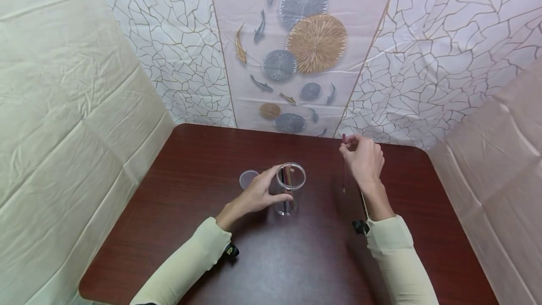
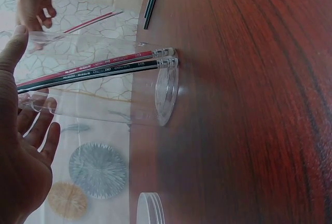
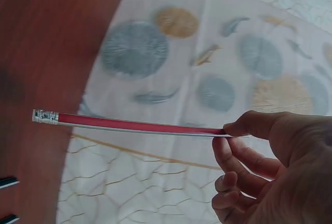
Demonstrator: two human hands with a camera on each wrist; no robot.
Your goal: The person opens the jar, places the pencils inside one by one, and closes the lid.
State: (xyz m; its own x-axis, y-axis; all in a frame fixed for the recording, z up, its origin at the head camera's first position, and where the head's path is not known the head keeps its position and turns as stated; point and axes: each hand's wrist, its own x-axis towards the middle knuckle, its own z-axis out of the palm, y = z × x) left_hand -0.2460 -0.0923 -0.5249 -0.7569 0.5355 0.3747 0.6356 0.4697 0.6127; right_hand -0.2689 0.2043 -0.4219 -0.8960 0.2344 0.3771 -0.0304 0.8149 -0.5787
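Observation:
A clear plastic jar (image 1: 304, 179) stands on the table, and my left hand (image 1: 259, 192) holds its side between the thumb and fingers. Inside it lean a red pencil (image 2: 111, 61) and a dark green pencil (image 2: 116, 70), eraser ends down on the jar's bottom. To the right of the jar, my right hand (image 1: 365, 160) pinches another red pencil (image 3: 140, 126) near its far end, between thumb and fingertips. That pencil hangs above the table, its eraser end (image 3: 45, 116) pointing down.
A round clear lid (image 1: 247, 179) lies left of the jar, partly behind my left hand. Dark pencils (image 3: 9, 182) lie on the table under my right forearm. A patterned cloth (image 1: 313, 41) hangs behind the dark red table (image 1: 203, 164), with pale cloth at both sides.

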